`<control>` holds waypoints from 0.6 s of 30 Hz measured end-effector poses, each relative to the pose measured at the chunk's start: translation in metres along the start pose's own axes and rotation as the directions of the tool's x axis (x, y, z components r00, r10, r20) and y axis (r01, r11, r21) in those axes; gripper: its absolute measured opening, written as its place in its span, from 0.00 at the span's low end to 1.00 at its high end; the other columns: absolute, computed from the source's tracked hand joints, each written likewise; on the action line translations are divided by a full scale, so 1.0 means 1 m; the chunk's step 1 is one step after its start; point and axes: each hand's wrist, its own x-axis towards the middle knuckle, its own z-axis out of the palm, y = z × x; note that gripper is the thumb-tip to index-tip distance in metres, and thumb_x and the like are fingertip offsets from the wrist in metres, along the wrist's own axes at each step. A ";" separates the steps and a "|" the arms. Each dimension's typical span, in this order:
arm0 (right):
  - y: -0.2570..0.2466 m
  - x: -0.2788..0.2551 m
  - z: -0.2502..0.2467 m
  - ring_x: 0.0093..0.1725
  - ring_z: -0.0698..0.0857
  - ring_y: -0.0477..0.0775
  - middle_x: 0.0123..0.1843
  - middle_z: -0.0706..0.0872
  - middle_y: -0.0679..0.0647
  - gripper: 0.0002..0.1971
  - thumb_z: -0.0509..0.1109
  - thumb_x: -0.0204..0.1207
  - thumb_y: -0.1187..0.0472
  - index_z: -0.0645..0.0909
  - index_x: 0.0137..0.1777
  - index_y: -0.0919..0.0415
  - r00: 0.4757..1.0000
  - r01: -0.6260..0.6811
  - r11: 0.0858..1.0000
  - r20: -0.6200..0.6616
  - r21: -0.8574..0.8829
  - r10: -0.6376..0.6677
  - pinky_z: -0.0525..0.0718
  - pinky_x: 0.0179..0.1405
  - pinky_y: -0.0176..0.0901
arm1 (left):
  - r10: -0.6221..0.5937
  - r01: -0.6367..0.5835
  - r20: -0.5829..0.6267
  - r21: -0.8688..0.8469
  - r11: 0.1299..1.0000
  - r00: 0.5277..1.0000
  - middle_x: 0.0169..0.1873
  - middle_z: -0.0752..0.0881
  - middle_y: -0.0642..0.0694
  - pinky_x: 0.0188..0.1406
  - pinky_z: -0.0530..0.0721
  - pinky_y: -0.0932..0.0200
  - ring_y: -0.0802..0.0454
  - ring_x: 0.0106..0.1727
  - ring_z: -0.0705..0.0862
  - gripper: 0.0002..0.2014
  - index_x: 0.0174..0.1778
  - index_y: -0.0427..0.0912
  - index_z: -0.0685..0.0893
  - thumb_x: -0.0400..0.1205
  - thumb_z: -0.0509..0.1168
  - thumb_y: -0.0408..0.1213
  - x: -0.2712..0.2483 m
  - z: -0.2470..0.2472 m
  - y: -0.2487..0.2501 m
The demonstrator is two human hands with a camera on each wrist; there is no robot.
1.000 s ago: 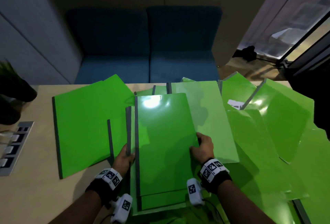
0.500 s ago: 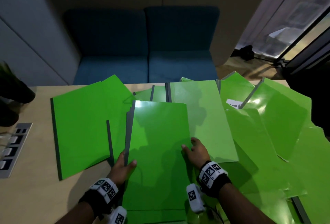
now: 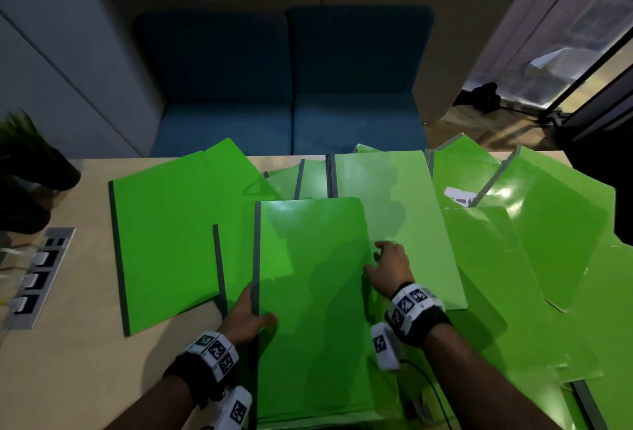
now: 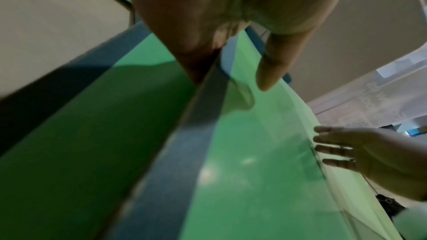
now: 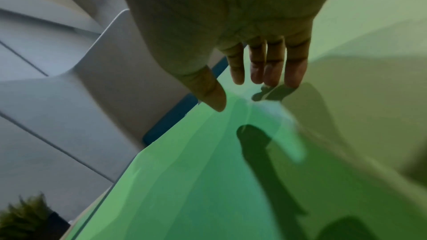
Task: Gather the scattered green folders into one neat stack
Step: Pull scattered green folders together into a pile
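Note:
A stack of green folders [image 3: 308, 292] with grey spines lies in front of me on the table. My left hand [image 3: 255, 315] pinches its left spine edge, thumb [image 4: 272, 72] on top of the cover and the fingers underneath. The fingers of my right hand [image 3: 382, 256] are straight and touch the stack's right edge; the left wrist view shows this hand [image 4: 342, 151] against that edge too. Loose folders lie around the stack: a big one [image 3: 164, 251] to the left, a pale one [image 3: 404, 217] behind, and several overlapping ones [image 3: 548, 224] to the right.
The wooden table [image 3: 85, 361] has a power socket panel [image 3: 37, 279] set in its left side and a dark potted plant [image 3: 24, 162] at the far left. A blue sofa [image 3: 284, 87] stands beyond the far edge.
The stack slid a little toward me and its folders now line up more closely. My left thumb came onto the cover, and my right hand shifted along the right edge.

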 end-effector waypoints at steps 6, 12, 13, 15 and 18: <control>-0.035 0.058 -0.035 0.74 0.75 0.68 0.78 0.66 0.64 0.33 0.71 0.80 0.54 0.63 0.82 0.58 0.993 0.118 0.984 0.041 -0.135 -0.114 0.74 0.74 0.56 | 0.026 -0.006 -0.143 0.144 0.989 0.989 0.80 0.60 0.42 0.77 0.68 0.44 0.40 0.79 0.66 0.41 0.81 0.45 0.57 0.76 0.73 0.37 0.021 -0.005 0.020; -0.057 0.095 -0.045 0.77 0.68 0.70 0.81 0.62 0.63 0.34 0.63 0.83 0.43 0.54 0.86 0.45 0.983 0.158 0.933 0.138 -0.324 -0.118 0.72 0.76 0.62 | -0.066 0.071 -0.037 0.162 0.984 0.997 0.83 0.61 0.43 0.77 0.67 0.38 0.38 0.79 0.69 0.45 0.84 0.53 0.48 0.77 0.67 0.58 0.049 -0.022 0.053; -0.060 0.096 -0.043 0.77 0.66 0.70 0.80 0.62 0.62 0.33 0.62 0.83 0.43 0.56 0.85 0.44 0.982 0.155 0.931 0.155 -0.330 -0.109 0.72 0.76 0.64 | -0.085 0.081 0.009 0.184 0.980 0.996 0.83 0.62 0.44 0.77 0.66 0.39 0.39 0.79 0.69 0.44 0.84 0.51 0.51 0.77 0.64 0.62 0.052 -0.022 0.055; -0.061 0.096 -0.037 0.77 0.64 0.69 0.77 0.64 0.60 0.29 0.63 0.82 0.42 0.64 0.82 0.44 0.980 0.153 0.928 0.170 -0.340 -0.099 0.73 0.74 0.66 | -0.093 0.082 0.056 0.185 0.979 0.994 0.80 0.67 0.43 0.77 0.67 0.44 0.42 0.78 0.70 0.39 0.82 0.43 0.60 0.80 0.61 0.61 0.056 -0.020 0.059; -0.059 0.090 -0.027 0.74 0.64 0.67 0.72 0.66 0.59 0.26 0.65 0.81 0.44 0.69 0.78 0.44 0.980 0.175 0.917 0.149 -0.358 -0.129 0.77 0.69 0.66 | -0.036 0.036 0.000 0.001 0.999 0.999 0.82 0.64 0.40 0.78 0.65 0.40 0.40 0.79 0.68 0.39 0.83 0.44 0.56 0.80 0.65 0.52 0.067 -0.022 0.067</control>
